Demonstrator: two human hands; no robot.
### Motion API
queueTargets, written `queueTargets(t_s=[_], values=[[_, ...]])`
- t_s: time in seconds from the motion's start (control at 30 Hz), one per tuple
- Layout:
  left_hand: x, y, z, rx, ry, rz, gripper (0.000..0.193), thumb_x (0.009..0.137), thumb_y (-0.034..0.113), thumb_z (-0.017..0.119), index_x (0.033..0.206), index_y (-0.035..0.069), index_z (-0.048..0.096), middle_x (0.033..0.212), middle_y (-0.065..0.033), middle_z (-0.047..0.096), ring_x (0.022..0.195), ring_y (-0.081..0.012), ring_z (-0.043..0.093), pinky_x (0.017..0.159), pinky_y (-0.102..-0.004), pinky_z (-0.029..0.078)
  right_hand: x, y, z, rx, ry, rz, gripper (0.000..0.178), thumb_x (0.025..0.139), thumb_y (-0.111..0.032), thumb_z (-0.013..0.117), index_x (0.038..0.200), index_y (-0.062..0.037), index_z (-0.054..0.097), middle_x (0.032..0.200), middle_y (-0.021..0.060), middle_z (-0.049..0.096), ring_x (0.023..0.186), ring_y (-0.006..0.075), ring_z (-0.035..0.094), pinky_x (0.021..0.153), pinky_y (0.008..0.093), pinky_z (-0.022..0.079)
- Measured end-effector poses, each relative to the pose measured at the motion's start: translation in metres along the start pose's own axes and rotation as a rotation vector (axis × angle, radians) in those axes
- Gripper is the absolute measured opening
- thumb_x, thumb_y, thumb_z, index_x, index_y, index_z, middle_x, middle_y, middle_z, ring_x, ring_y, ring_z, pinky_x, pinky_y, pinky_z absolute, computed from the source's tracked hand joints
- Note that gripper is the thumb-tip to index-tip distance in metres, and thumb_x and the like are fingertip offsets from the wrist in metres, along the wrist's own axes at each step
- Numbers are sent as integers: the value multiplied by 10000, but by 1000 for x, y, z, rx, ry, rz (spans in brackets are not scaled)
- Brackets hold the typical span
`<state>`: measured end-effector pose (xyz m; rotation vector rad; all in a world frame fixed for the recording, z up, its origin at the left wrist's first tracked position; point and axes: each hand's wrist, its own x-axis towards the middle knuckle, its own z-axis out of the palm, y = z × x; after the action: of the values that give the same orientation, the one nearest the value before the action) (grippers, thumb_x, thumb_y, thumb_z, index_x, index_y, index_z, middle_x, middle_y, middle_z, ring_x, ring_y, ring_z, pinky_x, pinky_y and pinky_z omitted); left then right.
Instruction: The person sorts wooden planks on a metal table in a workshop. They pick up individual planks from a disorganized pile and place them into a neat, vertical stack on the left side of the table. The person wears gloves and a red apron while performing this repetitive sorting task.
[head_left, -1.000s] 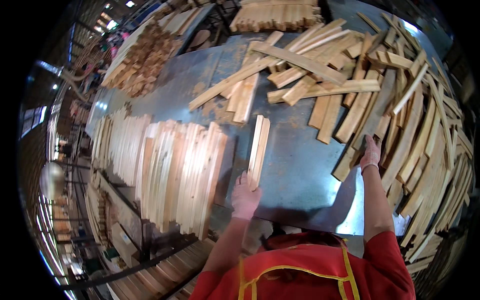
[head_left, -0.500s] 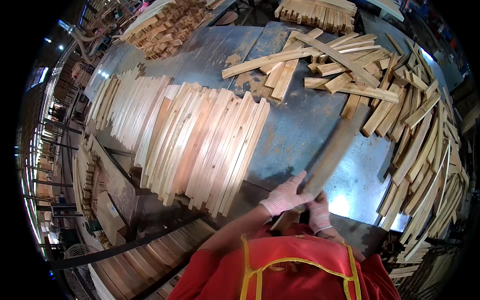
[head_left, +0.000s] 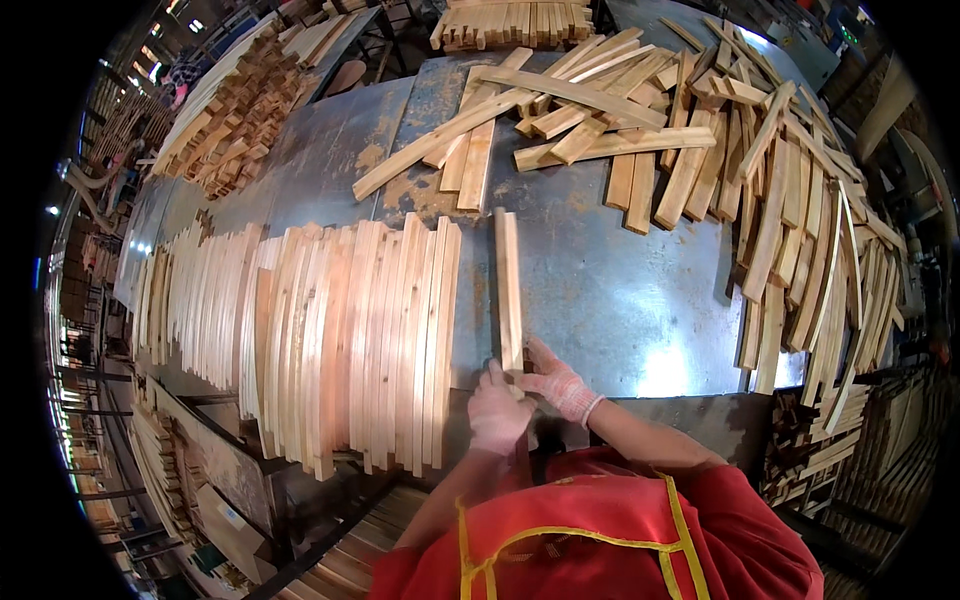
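Note:
A long wooden strip (head_left: 509,290) stands out ahead of me over the metal table, its near end between my hands. My left hand (head_left: 499,412), in a pale knit glove, is closed around that end from the left. My right hand (head_left: 560,384), gloved too, grips the same end from the right with the thumb side against the wood. Just left of the strip lies a row of wooden strips (head_left: 345,340), side by side and nearly parallel, with uneven ends.
A loose heap of wooden strips (head_left: 790,200) covers the table's right side, with crossed pieces (head_left: 570,100) at the far middle. Stacked wood stands at the far left (head_left: 225,120) and far centre (head_left: 515,22). The metal table (head_left: 640,290) has sawdust patches.
The wooden strip has swung from pointing far right to pointing nearly straight ahead, closer to the row. Both hands moved left with it, and my view has turned rightward.

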<state>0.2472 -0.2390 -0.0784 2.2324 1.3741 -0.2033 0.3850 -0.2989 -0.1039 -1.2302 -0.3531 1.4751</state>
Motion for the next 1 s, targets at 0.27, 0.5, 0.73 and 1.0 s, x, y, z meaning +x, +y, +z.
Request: queueTargets(t_s=[0.27, 0.5, 0.73, 1.0], values=[[4, -36, -15, 189, 415, 149, 746, 845, 367, 766, 1470, 22, 549, 1482, -245, 537, 1372, -475, 506, 1170, -575, 407, -40, -40, -179, -130, 455, -225, 737, 960, -99, 729, 1614, 15, 410, 1548, 209, 573, 1443, 305, 542, 1195, 383, 422], [3, -67, -16, 475, 285, 29, 858, 901, 374, 735, 1614, 61, 375, 1601, -185, 435, 1499, -438, 369, 1237, -573, 302, -121, -147, -463, -1026, 1538, -364, 402, 936, -265, 740, 1270, -52, 672, 1028, 108, 695, 938, 213, 664, 804, 378, 547], [11, -56, -26, 499, 278, -55, 873, 866, 354, 768, 1604, 105, 372, 1603, -154, 404, 1509, -412, 343, 1239, -544, 312, -128, -191, -564, 288, 945, -295, 149, 956, -195, 765, 1076, -118, 726, 818, -6, 712, 633, 135, 625, 524, 285, 478], [1, -58, -29, 357, 249, -61, 848, 884, 371, 737, 1603, 94, 385, 1613, -164, 402, 1493, -426, 371, 1227, -553, 329, -112, -94, -242, 110, 521, -322, 201, 881, -92, 732, 1055, -94, 630, 868, -31, 596, 736, 109, 561, 669, 277, 481]])
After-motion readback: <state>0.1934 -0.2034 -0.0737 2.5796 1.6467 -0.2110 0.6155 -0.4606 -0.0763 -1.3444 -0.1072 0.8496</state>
